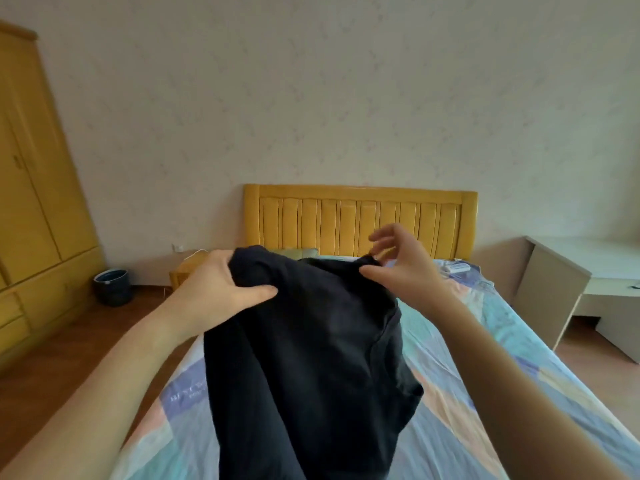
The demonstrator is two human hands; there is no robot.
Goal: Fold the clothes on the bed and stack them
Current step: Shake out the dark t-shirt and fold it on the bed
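Nearest to me, the dark garment point(304, 358) hangs in the air above the bed point(519, 393), its lower part running out of view at the bottom, so I can't tell whether it touches the sheet. From here it reads as dark trousers or a top; too crumpled to say which.

My left hand point(221, 289) has a full grip on the upper left corner, fingers point(216, 263) curled over the bunched edge and thumb pressed across the front. My right hand point(398, 261) is working the upper right edge: thumb and forefinger appear to pinch a small bit of the hem, the other fingers spread and lifted clear. That pinch looks light to me.

I judge this as the opening step on 1 item: lifting it and finding its edges before any fold. No folded stack shows anywhere in view.

Next I'd want the right hand to get a firmer hold, then both hands to pull apart so the cloth hangs flat, then lay it down on the sheet.

Farther off, a white object point(456, 267) lies on the right side of the bed, with the yellow headboard point(360, 220) beyond. On the far left stands a wardrobe point(38, 188) with a dark bucket point(112, 287) on the floor close by.
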